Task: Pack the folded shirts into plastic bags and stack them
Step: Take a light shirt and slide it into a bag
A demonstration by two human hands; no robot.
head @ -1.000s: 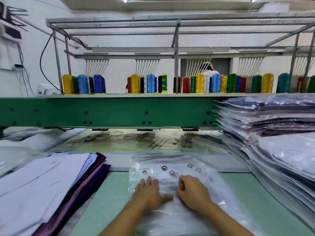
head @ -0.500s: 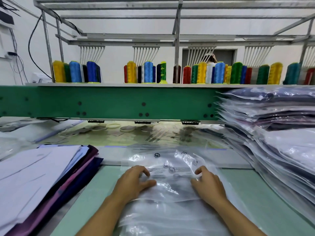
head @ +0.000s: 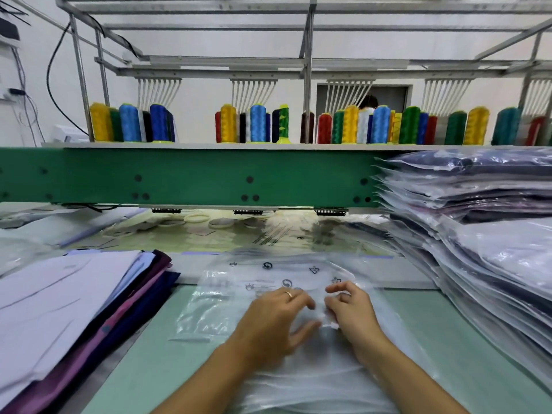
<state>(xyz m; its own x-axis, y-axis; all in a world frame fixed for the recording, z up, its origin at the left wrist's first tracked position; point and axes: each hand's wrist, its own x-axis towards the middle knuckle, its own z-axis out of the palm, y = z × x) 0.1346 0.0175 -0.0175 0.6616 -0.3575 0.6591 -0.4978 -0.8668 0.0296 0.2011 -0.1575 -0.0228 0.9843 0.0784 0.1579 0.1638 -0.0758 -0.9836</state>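
A pile of clear plastic bags with printed recycling symbols lies in front of me on the pale green table. My left hand rests on the top bag with fingers slightly bent, a ring on one finger. My right hand is right beside it, its fingertips pinching the top bag's film. To the left lies a stack of folded shirts, white on top, purple, pink and navy below. On the right rises a tall stack of bagged shirts.
A green machine beam crosses the back, with coloured thread cones on the shelf above it. White hoops and paper scraps lie under the beam. A person's head shows behind the cones.
My hands have come together at the middle of the top bag from being spread apart on it. The right fingers now pinch the film.
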